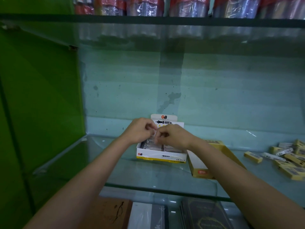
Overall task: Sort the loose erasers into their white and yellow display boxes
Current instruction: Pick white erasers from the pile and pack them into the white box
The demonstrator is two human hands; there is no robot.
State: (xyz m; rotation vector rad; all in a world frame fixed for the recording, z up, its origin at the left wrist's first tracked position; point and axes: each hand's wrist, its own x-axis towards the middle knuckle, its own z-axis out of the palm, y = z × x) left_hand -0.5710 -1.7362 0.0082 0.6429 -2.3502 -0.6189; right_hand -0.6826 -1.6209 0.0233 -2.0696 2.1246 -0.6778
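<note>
A white display box point(160, 157) marked ERASER stands on the glass shelf point(148, 177), its lid flap upright behind. Several white-sleeved erasers point(154, 147) lie in rows inside it. Both hands hover over the box's open top with curled fingers. My left hand point(140, 132) and my right hand point(172, 136) meet at a small white eraser point(154, 136), which both seem to pinch; the fingers hide most of it. A yellow display box point(200, 168) lies to the right, partly under my right forearm. Loose yellow and white erasers point(290, 158) are heaped at the far right.
A green side panel point(41, 96) closes the shelf on the left and a pale wall stands behind. An upper glass shelf carries wrapped rolls point(189, 7). Below the glass lie notebooks point(204, 215) and a brown book point(107, 214).
</note>
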